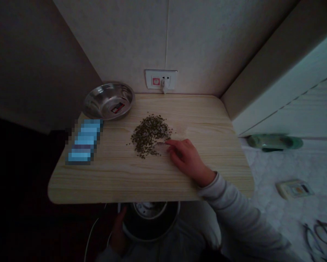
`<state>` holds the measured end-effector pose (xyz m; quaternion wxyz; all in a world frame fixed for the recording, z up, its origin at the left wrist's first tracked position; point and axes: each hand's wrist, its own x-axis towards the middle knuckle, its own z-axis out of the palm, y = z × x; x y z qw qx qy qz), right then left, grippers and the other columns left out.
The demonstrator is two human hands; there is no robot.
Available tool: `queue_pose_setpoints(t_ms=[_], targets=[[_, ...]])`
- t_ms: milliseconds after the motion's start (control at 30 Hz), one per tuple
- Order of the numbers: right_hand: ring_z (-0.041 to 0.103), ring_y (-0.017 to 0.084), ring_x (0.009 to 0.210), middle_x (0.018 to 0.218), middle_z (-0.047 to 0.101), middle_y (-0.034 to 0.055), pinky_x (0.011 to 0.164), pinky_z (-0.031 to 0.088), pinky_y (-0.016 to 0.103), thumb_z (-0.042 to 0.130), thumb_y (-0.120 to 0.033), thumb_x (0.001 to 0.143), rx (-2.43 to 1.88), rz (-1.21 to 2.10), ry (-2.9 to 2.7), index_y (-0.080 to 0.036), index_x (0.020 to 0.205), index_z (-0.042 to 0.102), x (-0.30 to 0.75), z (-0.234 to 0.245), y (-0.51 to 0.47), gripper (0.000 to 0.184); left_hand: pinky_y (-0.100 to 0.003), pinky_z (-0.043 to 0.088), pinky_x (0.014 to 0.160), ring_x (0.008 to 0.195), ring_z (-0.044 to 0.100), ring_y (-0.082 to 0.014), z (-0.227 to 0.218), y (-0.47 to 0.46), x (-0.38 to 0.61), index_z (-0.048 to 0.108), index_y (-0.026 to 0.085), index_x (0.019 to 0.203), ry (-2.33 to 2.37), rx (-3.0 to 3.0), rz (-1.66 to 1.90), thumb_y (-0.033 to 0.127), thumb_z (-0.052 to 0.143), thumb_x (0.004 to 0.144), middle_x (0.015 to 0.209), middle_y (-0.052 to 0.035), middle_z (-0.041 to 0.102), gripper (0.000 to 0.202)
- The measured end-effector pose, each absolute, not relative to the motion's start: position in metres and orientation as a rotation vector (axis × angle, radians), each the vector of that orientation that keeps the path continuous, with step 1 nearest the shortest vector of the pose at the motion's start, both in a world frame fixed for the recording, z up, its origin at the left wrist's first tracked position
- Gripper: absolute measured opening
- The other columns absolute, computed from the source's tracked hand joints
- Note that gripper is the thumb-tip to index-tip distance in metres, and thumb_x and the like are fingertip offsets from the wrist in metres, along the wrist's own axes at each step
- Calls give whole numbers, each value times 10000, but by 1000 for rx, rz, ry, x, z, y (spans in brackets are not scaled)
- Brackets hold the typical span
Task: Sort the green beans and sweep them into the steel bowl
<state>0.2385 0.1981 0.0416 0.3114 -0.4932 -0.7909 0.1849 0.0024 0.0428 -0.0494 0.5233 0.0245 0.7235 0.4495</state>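
A loose pile of small dark green grains (pixel 149 133), which look like mung beans, is spread over the middle of the wooden tabletop (pixel 119 182). My right hand (pixel 185 158) reaches in from the right to the pile's near right edge. Its fingers are closed on a thin, pale, see-through piece (pixel 160 147) that lies among the grains; its exact kind does not show. Below the table's front edge, my left hand (pixel 118 229) grips the left rim of a dark round pot (pixel 149 233) on my lap. A metal part with holes shows inside it.
A shiny steel bowl (pixel 108 100) stands at the back left, with a blurred-out phone (pixel 84 142) before it. A plug sits in the wall socket (pixel 161 80). At right, a green bottle (pixel 275 142), a small box (pixel 295 189) and glasses (pixel 321 234) lie on a white quilted surface.
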Motion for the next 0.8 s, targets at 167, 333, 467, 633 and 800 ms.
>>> queue_pose_setpoints(t_ms=[167,333,467,633,800], targets=[[517,137,690,760,613,10,707,350,291,431,-134,734,-1273,506,-2096,-177,1021,509,237,42,197,300,-385,249,976,1129,396,-277,-55,42,-1,626,208,633,1849,213,1067,273,639,492,847,-50,663,156],[508,137,660,726,604,13,687,351,292,434,-136,734,-1252,522,-2115,-172,1022,508,236,42,197,299,-412,264,966,1095,427,-299,-58,40,-2,630,221,623,1822,330,1075,269,652,435,837,-49,660,195],[505,143,665,723,600,18,687,359,295,443,-144,731,-1228,545,-2131,-173,1029,506,236,42,196,306,-419,275,959,1110,407,-306,-50,43,2,620,226,579,1860,328,1082,255,653,440,814,-63,657,145],[511,146,688,759,604,24,696,374,301,443,-150,732,-1207,553,-2107,-180,1033,499,235,41,195,307,-418,279,956,1117,403,-291,-43,46,5,614,227,587,1897,248,1072,248,632,492,831,-50,657,98],[523,154,737,779,601,23,712,388,306,440,-149,729,-1256,557,-2010,-191,1050,478,236,41,195,326,-391,283,958,1109,413,-281,-38,49,8,607,229,566,1906,233,1067,218,634,490,819,-44,660,82]])
